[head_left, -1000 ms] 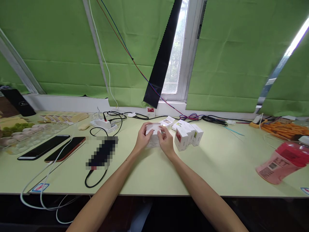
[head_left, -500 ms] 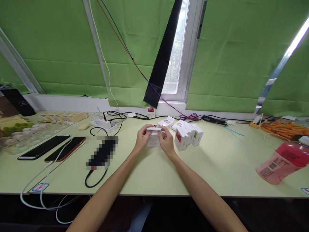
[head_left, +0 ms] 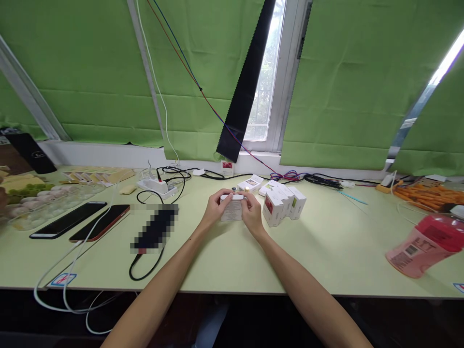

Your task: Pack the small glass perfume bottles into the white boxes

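Note:
A small white box (head_left: 231, 211) with fine print on its near face stands upright on the pale table between my hands. My left hand (head_left: 216, 205) grips its left side, the thumb lying on the top edge. Closed on the right side is my right hand (head_left: 252, 209), its fingers at the upper corner. The flap on top looks pressed down. Small metallic round items show just behind the box, partly hidden. To the right, several white boxes (head_left: 275, 208) stand grouped, one with a red picture. Another white box (head_left: 250, 183) lies behind my right hand.
Phones (head_left: 99, 223) and white cables lie at left, beside a blurred dark device (head_left: 154, 228). A power strip (head_left: 157, 187) and black cords run along the back. A pink bottle (head_left: 422, 244) stands at right, with orange items (head_left: 427, 194) behind it.
The box's top flap, raised level toward me before, now sits lower and flatter. My left thumb has moved onto the top edge. The other things stay where they were.

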`<act>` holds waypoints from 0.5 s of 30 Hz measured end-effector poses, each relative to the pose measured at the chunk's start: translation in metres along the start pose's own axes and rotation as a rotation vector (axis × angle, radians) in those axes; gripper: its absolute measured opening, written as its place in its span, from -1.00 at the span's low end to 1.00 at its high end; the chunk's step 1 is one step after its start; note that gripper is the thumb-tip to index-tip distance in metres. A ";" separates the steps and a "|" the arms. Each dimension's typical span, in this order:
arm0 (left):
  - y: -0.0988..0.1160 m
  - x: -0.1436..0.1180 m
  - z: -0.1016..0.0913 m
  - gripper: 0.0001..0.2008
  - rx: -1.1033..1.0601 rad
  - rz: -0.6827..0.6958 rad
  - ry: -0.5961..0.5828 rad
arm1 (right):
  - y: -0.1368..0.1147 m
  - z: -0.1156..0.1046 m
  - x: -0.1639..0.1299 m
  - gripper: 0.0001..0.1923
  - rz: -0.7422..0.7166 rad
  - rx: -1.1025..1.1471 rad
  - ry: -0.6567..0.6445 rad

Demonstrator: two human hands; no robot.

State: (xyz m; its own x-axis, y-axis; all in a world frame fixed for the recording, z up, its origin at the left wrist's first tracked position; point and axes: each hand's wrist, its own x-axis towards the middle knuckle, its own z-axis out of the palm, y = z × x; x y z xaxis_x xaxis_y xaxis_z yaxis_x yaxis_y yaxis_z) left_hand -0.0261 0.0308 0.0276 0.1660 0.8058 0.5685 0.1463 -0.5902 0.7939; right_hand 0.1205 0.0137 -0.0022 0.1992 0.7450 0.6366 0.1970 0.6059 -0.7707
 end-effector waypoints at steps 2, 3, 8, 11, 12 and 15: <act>-0.004 0.001 0.001 -0.64 0.011 -0.002 0.016 | 0.000 -0.001 0.000 -0.63 -0.002 0.009 0.009; -0.007 0.001 0.001 -0.64 0.014 -0.003 0.017 | 0.000 -0.001 0.000 -0.62 0.001 0.013 0.010; -0.012 0.001 -0.001 -0.66 0.051 0.029 -0.009 | 0.000 -0.002 0.000 -0.63 0.007 0.016 -0.007; -0.011 0.001 -0.002 -0.69 0.074 0.067 -0.029 | 0.000 -0.001 0.000 -0.65 -0.016 0.013 -0.022; -0.011 0.000 -0.003 -0.69 0.076 0.075 -0.035 | 0.000 -0.001 0.000 -0.66 -0.024 0.013 -0.025; -0.011 0.000 -0.003 -0.68 0.070 0.085 -0.043 | 0.000 0.000 0.000 -0.67 -0.043 0.003 -0.017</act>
State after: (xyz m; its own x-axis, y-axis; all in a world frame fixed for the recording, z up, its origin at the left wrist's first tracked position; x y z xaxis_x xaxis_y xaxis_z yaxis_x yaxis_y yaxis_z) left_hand -0.0306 0.0377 0.0197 0.2224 0.7509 0.6219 0.1970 -0.6593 0.7256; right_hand 0.1204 0.0139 -0.0019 0.1744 0.7229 0.6686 0.2023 0.6382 -0.7428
